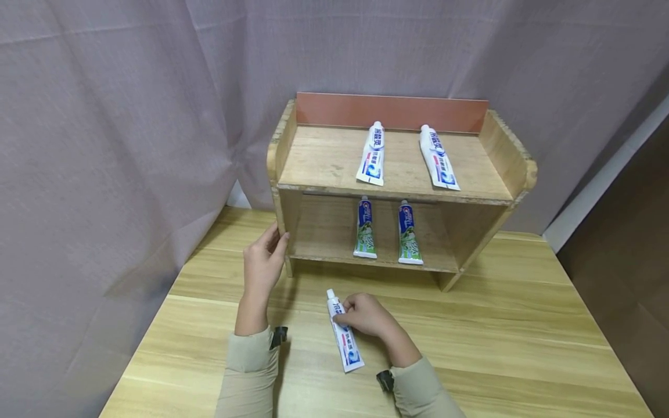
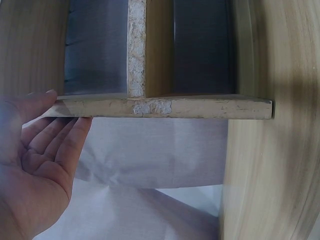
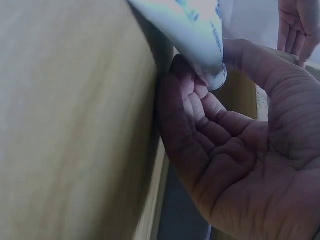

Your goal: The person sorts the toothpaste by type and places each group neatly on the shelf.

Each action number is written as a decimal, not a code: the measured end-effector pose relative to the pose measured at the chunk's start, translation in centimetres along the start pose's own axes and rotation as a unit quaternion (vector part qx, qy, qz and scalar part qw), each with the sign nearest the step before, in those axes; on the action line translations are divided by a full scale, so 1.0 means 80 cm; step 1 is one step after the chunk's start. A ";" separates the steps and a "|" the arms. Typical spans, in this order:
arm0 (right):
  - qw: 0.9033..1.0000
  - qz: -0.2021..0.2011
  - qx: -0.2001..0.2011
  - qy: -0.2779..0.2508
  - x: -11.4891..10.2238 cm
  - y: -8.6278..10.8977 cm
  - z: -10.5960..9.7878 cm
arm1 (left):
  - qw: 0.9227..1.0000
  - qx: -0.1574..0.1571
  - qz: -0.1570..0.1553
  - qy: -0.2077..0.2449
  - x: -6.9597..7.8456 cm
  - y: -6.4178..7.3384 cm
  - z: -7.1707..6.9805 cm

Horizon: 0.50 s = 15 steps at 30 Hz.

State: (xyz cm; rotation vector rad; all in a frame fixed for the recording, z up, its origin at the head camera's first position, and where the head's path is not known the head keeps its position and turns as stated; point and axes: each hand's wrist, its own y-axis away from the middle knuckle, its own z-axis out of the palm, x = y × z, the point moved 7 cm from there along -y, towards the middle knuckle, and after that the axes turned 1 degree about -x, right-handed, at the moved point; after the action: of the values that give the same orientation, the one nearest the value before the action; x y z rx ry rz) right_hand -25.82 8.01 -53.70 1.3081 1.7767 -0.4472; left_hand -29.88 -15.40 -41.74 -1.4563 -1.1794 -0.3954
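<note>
My left hand [image 1: 264,259] grips the front edge of the left side panel of a small wooden shelf [image 1: 334,259]. In the left wrist view, the thumb lies on one face of the panel [image 2: 200,108] and the fingers on the other. In front of the shelf, my right hand [image 1: 368,315] pinches a white toothpaste tube [image 1: 349,350] by its right side, cap end pointing to the shelf. The right wrist view has the tube [image 3: 192,37] between thumb and curled fingers, close to the tabletop. Whether it touches the wood I cannot tell.
Two white toothpaste tubes [image 1: 373,154] [image 1: 439,159] lie on the upper shelf board. Below, two blue-and-green toothpaste tubes [image 1: 364,229] [image 1: 409,235] lie side by side on the lower board. A grey curtain [image 1: 157,116] hangs behind the wooden table [image 1: 522,348].
</note>
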 end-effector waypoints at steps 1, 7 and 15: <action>1.000 -0.002 0.000 -0.005 -0.001 0.000 -0.001 | 1.000 0.000 0.001 0.000 0.001 0.000 0.000; 0.999 -0.011 0.004 -0.038 -0.011 0.004 -0.007 | 1.000 -0.003 0.001 0.000 0.002 -0.001 0.001; 0.998 -0.012 -0.004 -0.062 -0.018 0.007 -0.006 | 1.000 -0.003 0.000 -0.001 0.000 0.000 0.000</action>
State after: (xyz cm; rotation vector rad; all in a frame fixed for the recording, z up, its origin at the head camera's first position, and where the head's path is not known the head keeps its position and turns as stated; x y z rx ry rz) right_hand -25.42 7.72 -52.16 1.2271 1.6909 -0.5223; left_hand -29.85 -15.40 -41.71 -1.4610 -1.1813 -0.3981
